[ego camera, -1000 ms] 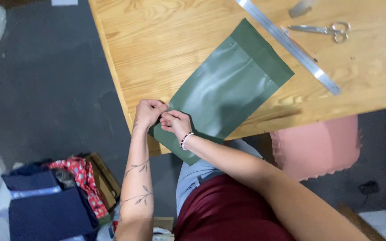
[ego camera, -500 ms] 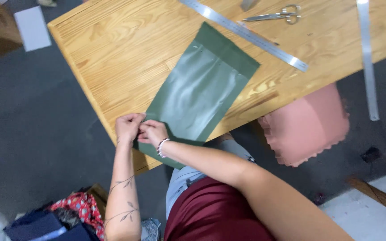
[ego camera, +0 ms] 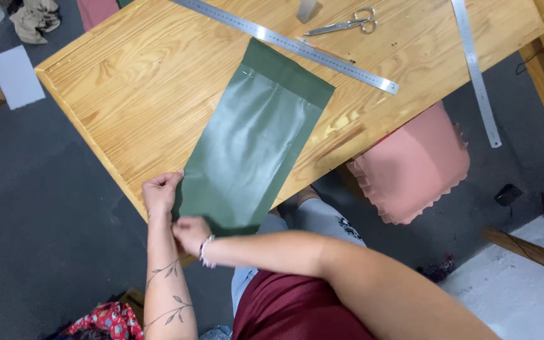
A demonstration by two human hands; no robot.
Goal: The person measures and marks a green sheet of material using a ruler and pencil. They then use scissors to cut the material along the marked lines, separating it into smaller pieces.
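Both hands' curled fingers [ego camera: 170,182] pinch the green fabric [ego camera: 253,138] corner

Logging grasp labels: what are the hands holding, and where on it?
Both hands grip the green fabric at its near corner: left hand on the side edge, right hand on the bottom edge beside it.

Bare tabletop [ego camera: 133,94] left of fabric [ego camera: 253,138]; ruler [ego camera: 284,41], scissors [ego camera: 344,24] block far edge.

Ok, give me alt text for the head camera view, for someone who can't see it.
Both hands, left hand and right hand, pinch the near corner of a green fabric piece on a wooden table; rulers and scissors lie beyond.
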